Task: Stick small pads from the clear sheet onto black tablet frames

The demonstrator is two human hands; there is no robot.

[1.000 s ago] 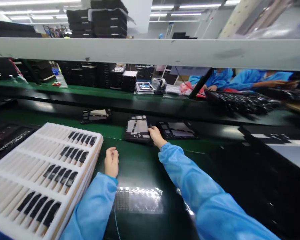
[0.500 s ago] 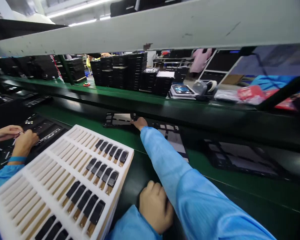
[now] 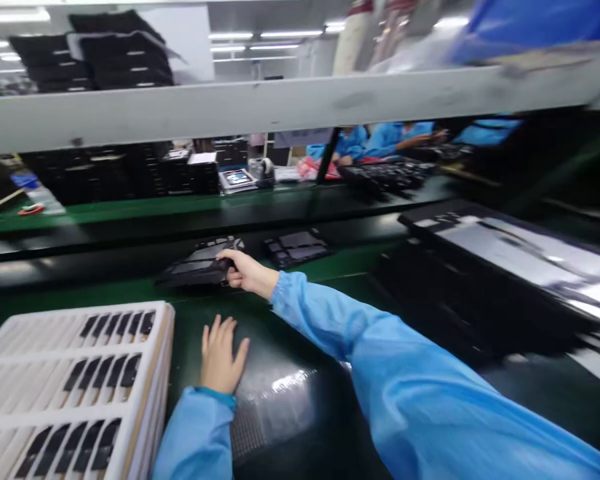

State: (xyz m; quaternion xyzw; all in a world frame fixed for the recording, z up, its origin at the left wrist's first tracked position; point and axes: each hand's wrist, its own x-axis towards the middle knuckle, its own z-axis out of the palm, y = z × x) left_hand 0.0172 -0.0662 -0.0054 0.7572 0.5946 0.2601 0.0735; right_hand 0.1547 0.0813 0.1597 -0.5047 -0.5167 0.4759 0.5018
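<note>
My right hand (image 3: 243, 270) is stretched forward, its fingers closed on the near right corner of a flat black tray (image 3: 195, 265) with grey panels. The tray looks slightly tilted and is blurred. Just right of it lies a similar flat black tray (image 3: 299, 247). My left hand (image 3: 223, 357) lies flat on the dark work surface, fingers spread, holding nothing. To its left stands a stack of white foam trays (image 3: 145, 373); slots in the top one hold rows of small black-ended pieces (image 3: 105, 443).
A tall stack of black trays (image 3: 445, 313) with shiny silver sheets stands at the right. A pale beam (image 3: 275, 107) crosses above the bench. Behind it are more black stacks (image 3: 130, 173), a tape dispenser (image 3: 263, 172) and co-workers in blue sleeves (image 3: 380, 140).
The view has swung right, bringing the large black stack into sight. My right hand has taken up a black tray by its corner. My left hand has gone from curled to spread flat.
</note>
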